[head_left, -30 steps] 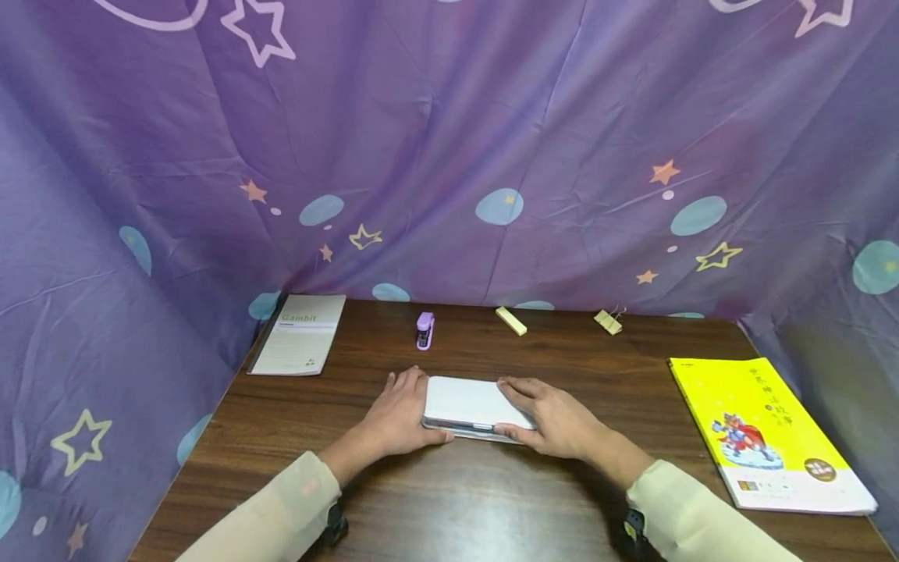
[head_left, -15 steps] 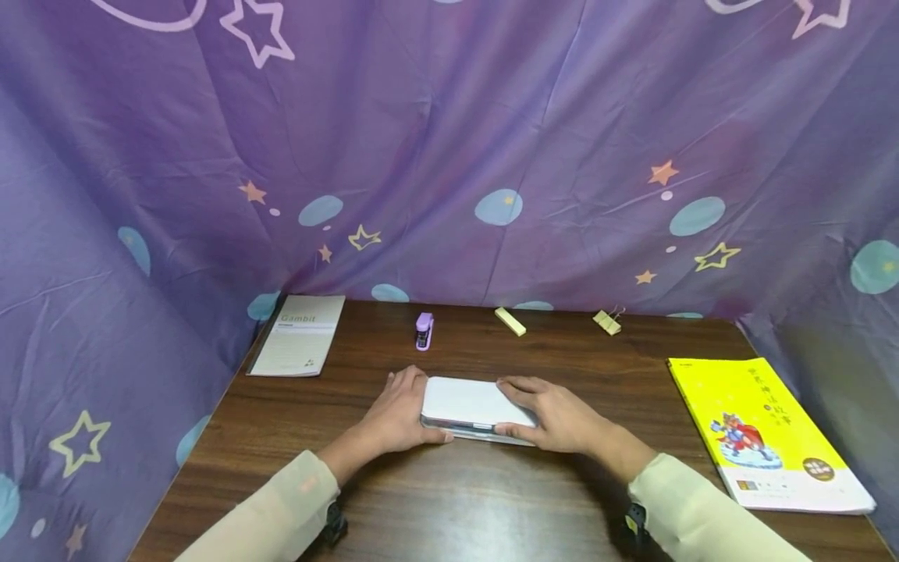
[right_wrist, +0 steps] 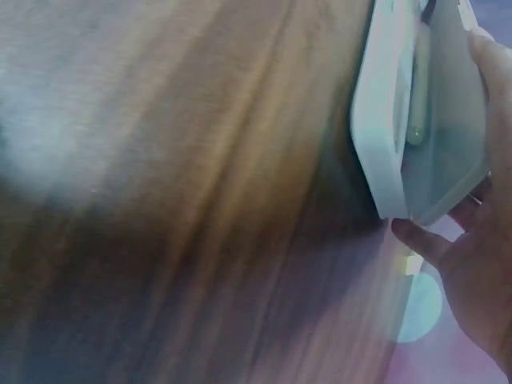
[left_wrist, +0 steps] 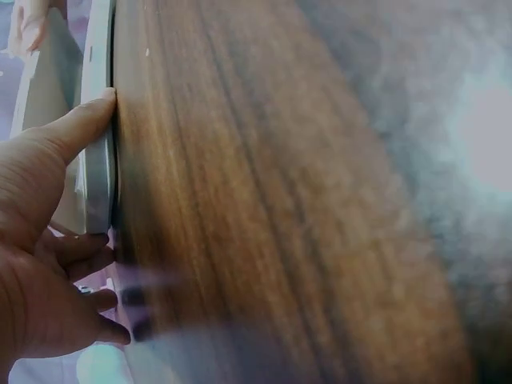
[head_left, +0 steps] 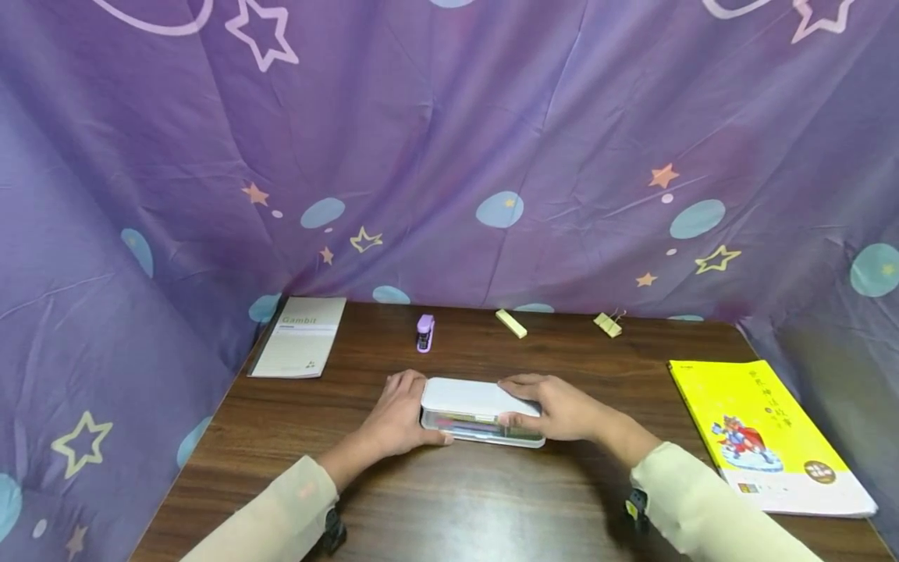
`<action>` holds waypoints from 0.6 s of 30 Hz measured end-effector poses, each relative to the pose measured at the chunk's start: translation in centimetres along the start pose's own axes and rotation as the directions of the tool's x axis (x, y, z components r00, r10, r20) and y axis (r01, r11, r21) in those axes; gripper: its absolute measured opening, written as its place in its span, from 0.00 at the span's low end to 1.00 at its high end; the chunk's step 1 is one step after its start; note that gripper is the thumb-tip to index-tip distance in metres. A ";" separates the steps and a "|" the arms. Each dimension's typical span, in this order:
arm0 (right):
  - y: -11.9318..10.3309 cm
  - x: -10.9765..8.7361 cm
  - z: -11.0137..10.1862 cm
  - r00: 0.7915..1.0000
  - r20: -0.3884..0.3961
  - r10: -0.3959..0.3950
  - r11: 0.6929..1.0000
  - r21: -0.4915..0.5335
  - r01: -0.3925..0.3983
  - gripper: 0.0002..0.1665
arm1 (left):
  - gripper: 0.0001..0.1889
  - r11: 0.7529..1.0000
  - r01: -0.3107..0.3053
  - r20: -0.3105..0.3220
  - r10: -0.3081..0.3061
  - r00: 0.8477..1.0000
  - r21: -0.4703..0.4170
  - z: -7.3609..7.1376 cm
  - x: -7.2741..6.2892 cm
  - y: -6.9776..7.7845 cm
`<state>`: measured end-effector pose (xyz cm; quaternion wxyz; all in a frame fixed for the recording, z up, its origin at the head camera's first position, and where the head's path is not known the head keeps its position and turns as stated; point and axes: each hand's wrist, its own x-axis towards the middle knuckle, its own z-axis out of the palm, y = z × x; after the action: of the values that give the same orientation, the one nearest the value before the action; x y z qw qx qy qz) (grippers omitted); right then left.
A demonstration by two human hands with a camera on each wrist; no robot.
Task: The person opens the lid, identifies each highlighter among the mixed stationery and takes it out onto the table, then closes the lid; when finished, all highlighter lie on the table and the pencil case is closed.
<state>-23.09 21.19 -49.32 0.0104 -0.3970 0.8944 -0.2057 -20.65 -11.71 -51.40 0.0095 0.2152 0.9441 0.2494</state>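
Observation:
A white pencil case (head_left: 463,396) lies at the middle of the table, its lid tilted partly up along the near side. Coloured slim items (head_left: 467,425) show through the gap; their kind is too small to tell. My left hand (head_left: 399,415) grips the case's left end, with the thumb (left_wrist: 84,124) on the front edge of the base. At the right end, my right hand (head_left: 565,410) holds the raised lid, thumb at its front edge and fingers on the far side. A pale rod-like item (right_wrist: 420,88) is visible inside in the right wrist view.
Along the back of the table (head_left: 463,507) are a notebook (head_left: 298,337), a purple stapler (head_left: 424,333), a small pale yellow block (head_left: 511,323) and a yellow binder clip (head_left: 608,324). A yellow book (head_left: 765,433) lies at right. A purple curtain (head_left: 421,156) hangs behind.
The right hand's thumb has raised the near edge of the pencil case lid, so the gap is wider and the contents show. The left hand stays at the left end.

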 end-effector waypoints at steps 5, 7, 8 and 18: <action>0.5 0.5 -0.6 1.000 0.004 0.001 0.997 0.077 -0.002 0.33 | 0.53 1.000 -0.003 -0.005 0.003 1.000 0.012 0.3 -0.2 0.0; 0.7 0.7 -0.9 1.000 0.026 0.017 0.994 0.106 -0.019 0.31 | 0.53 1.000 -0.007 0.000 0.007 1.000 0.019 0.3 -0.2 0.0; 0.8 0.8 -1.0 0.999 0.041 0.025 0.993 0.115 -0.030 0.31 | 0.54 1.000 -0.010 0.004 0.010 1.000 0.019 0.3 -0.2 0.0; 1.2 1.8 -2.2 0.987 0.125 0.100 0.981 0.154 -0.118 0.28 | 0.54 0.997 -0.008 0.037 0.005 0.999 0.074 0.0 0.0 0.0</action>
<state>-25.59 21.38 -47.50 0.1058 -0.3566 0.8932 -0.2526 -20.68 -11.73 -51.41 0.0179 0.2228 0.9517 0.2103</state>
